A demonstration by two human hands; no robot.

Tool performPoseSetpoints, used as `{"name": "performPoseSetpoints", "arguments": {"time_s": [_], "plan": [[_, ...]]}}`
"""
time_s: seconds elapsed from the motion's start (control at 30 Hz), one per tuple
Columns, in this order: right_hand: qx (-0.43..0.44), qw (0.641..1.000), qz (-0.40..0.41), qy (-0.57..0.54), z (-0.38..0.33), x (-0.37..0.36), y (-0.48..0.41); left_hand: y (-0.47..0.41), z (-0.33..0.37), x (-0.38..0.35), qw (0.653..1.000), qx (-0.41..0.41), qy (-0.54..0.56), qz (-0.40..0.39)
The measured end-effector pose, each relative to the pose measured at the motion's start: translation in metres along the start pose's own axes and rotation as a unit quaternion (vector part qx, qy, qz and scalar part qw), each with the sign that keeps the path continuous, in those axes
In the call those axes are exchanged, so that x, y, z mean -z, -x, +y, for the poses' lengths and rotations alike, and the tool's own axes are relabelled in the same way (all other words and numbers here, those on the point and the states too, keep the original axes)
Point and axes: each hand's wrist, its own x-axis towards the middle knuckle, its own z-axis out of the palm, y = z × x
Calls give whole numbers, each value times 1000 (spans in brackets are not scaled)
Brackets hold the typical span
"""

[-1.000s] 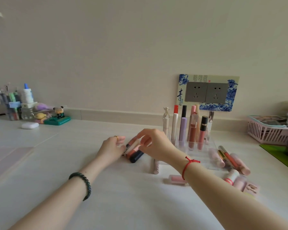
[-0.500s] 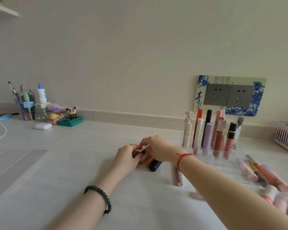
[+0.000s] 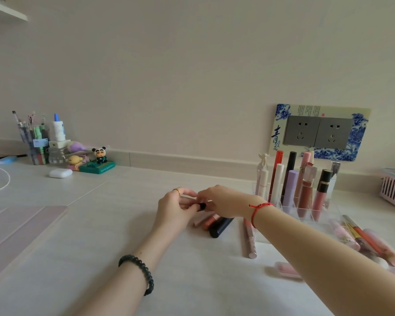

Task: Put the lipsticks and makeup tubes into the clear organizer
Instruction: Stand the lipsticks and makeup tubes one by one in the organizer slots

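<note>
Near the 青花 socket plate (image 3: 357, 133), left hand (image 3: 176, 209) and right hand (image 3: 227, 201) pinch a black-capped tube (image 3: 202, 205).

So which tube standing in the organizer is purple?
The lilac tube in the clear organizer, upright between the white tube and the brown gloss.

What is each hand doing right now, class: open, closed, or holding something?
Left hand: pinches the black-tipped tube.
Right hand: fingers curled on the same tube; the rest of it is hidden.
</note>
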Motion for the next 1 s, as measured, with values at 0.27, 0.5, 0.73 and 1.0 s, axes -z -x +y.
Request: {"name": "performPoseSetpoints", "arguments": {"time_s": [0.27, 0.5, 0.73, 1.0], "plan": [[48, 964, 193, -175, 5, 37, 34, -3, 57, 7, 972, -81, 219, 33], [44, 908, 288, -301, 30, 59, 83, 10, 99, -27, 966, -113, 226, -58], [0, 854, 352, -384, 64, 74, 136, 16, 123, -79, 960, -128, 219, -117], [-70, 853, 386, -344, 110, 68, 176, 32, 139, -149, 965, -116, 191, -137]]}}
